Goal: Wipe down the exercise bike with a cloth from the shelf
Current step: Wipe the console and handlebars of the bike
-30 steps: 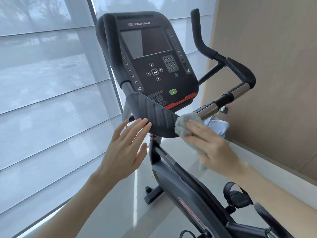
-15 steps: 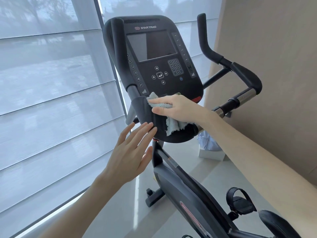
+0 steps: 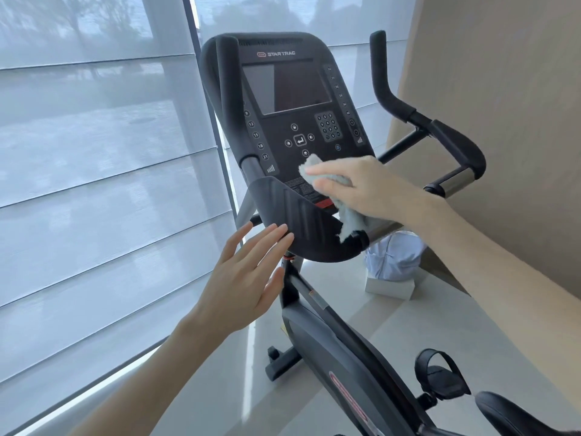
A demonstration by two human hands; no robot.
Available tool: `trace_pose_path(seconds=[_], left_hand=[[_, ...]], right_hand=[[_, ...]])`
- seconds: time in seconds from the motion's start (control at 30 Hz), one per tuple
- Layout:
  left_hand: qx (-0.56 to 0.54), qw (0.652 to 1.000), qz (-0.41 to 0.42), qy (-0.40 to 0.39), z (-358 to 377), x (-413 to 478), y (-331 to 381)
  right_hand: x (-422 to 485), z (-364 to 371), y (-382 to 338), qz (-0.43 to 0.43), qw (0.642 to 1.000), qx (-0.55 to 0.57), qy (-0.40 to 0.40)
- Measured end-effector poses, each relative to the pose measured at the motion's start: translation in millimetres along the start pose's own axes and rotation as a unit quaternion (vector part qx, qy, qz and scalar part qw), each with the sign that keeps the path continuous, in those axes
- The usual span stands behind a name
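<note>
The black exercise bike's console (image 3: 292, 89) stands in front of me, with a ribbed black tray (image 3: 292, 212) curving below it. My right hand (image 3: 361, 187) lies flat with straight fingers on a grey cloth (image 3: 309, 166), pressing it against the console's lower panel just above the tray. The cloth's loose end hangs below my palm over the tray's right side. My left hand (image 3: 245, 278) is spread open below the tray, its fingertips at the tray's lower left edge.
The right handlebar (image 3: 456, 146) loops out beside a wooden wall (image 3: 503, 89). A pale blue bundle (image 3: 393, 259) sits on a white box on the floor behind the bike. A pedal (image 3: 440, 376) and the seat (image 3: 509, 413) are at lower right. Window blinds (image 3: 94, 184) fill the left.
My right hand carried the cloth from the chrome handlebar across the tray's left side, then up and right onto the console's lower panel. My left hand stayed by the tray.
</note>
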State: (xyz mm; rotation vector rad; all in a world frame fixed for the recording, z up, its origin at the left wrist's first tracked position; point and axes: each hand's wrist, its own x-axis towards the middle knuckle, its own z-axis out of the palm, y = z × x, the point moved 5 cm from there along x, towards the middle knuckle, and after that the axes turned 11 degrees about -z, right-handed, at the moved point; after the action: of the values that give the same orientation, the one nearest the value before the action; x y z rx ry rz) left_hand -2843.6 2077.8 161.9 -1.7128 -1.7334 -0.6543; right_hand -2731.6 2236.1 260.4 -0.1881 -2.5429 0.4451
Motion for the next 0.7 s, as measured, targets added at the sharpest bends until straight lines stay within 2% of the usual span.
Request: trace_pose_path(seconds=[0.03, 0.1, 0.17, 0.23, 0.3, 0.43, 0.53, 0.6, 0.7], left_hand=[[-0.003, 1.0, -0.001, -0.001, 0, 0, 0], [-0.01, 1.0, 0.002, -0.002, -1, 0, -1], [-0.02, 1.0, 0.011, 0.002, -2, 0, -4], [-0.027, 0.999, 0.022, 0.007, -1, -1, -8], [-0.035, 0.999, 0.031, 0.013, 0, 0, -12], [-0.062, 0.997, 0.043, 0.015, 3, 0, -17], [-0.083, 0.995, 0.049, 0.018, 1, 0, -25], [-0.093, 0.995, 0.04, 0.021, 0, 2, -36], [-0.096, 0.995, 0.032, 0.024, 1, 4, -48]], right_hand=[[12, 0, -1, 0.006, 0.999, 0.029, 0.012], [33, 16, -2, 0.021, 0.998, 0.064, -0.012], [42, 40, -3, 0.026, 0.996, 0.061, -0.066], [39, 59, -9, -0.004, 0.995, 0.025, -0.095], [21, 64, -16, -0.041, 0.996, 0.0, -0.085], [-39, 61, -28, -0.055, 0.995, -0.022, -0.076], [-66, 46, -33, 0.001, 0.993, 0.022, -0.112], [-59, 30, -35, 0.037, 0.991, 0.089, -0.089], [-21, 14, -36, 0.036, 0.996, 0.084, 0.003]])
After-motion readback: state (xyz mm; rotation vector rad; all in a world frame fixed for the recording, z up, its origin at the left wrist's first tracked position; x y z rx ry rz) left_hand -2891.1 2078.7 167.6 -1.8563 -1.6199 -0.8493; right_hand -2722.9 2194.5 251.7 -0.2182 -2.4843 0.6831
